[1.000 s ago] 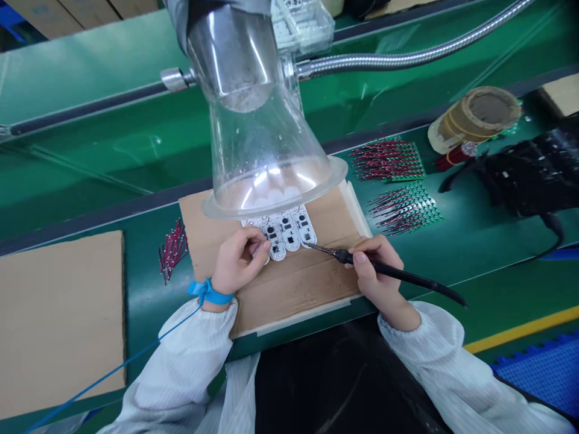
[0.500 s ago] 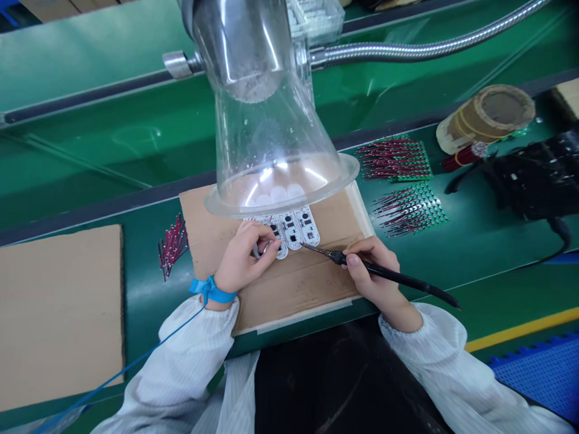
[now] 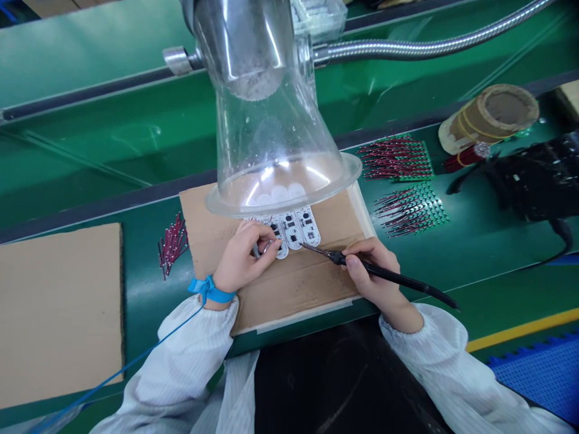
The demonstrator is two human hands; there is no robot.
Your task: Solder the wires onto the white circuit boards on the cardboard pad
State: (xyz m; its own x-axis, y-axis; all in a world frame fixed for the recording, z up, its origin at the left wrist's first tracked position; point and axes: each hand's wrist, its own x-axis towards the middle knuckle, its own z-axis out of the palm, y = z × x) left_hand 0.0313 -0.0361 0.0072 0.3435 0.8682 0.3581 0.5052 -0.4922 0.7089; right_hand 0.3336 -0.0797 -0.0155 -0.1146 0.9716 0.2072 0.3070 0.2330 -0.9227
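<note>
Several white circuit boards point(image 3: 309, 227) lie on cardboard point(image 3: 294, 295), the right hand point(image 3: 373, 268) gripping a soldering iron point(image 3: 337, 257) beside them, the left hand point(image 3: 248, 254) over them, fingers narrowly curled, any hold unclear.

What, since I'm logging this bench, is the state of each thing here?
Left hand: curled over white boards; grip unclear
Right hand: closed around soldering iron
Soldering iron: tip by white boards
White boards: abreast, partly covered
Cardboard mat: flat
Clear hood: wide end down
Wrist strap: fastened
Wire bundle: banded
Red wires: loosely piled
</note>
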